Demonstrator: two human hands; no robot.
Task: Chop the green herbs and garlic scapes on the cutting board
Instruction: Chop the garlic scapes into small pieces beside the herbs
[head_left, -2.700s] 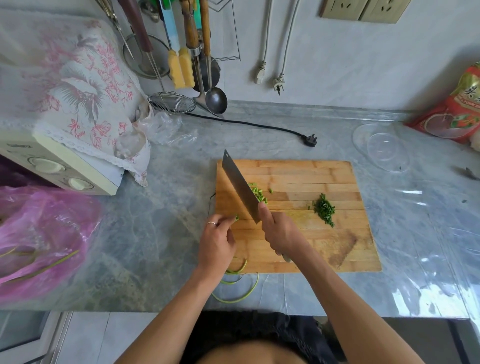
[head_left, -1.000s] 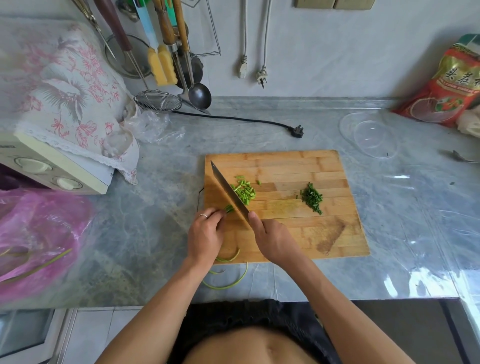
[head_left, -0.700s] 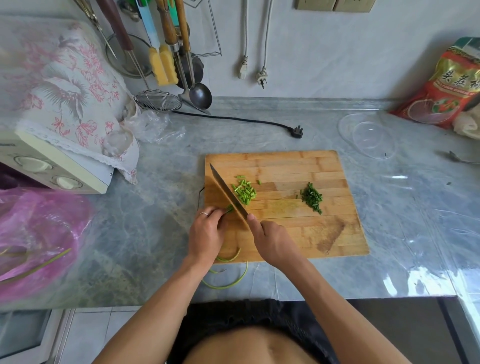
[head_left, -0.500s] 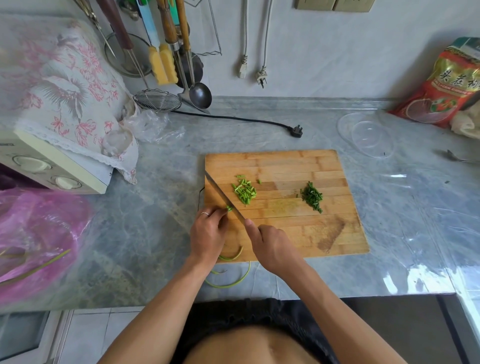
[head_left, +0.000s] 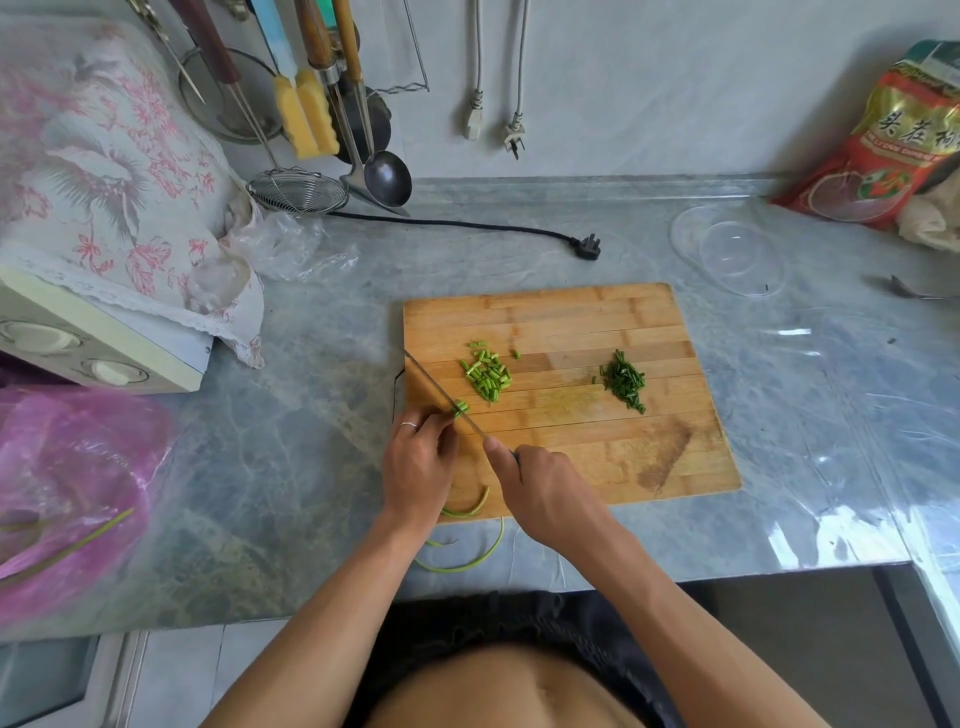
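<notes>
Our left hand (head_left: 418, 462) pinches the garlic scapes (head_left: 460, 409) at the cutting board (head_left: 571, 317) near-left; right hand (head_left: 540, 491) grips the cleaver (head_left: 441, 392); we should tuck fingertips, feeding stems evenly.

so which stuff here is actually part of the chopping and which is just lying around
In use:
- cutting board
- cleaver held by right hand
- garlic scapes held by left hand
- cut scape pieces
- chopped herbs

Lying about:
- clear lid
- red bag
- black plug
- pink plastic bag
- skimmer
</notes>
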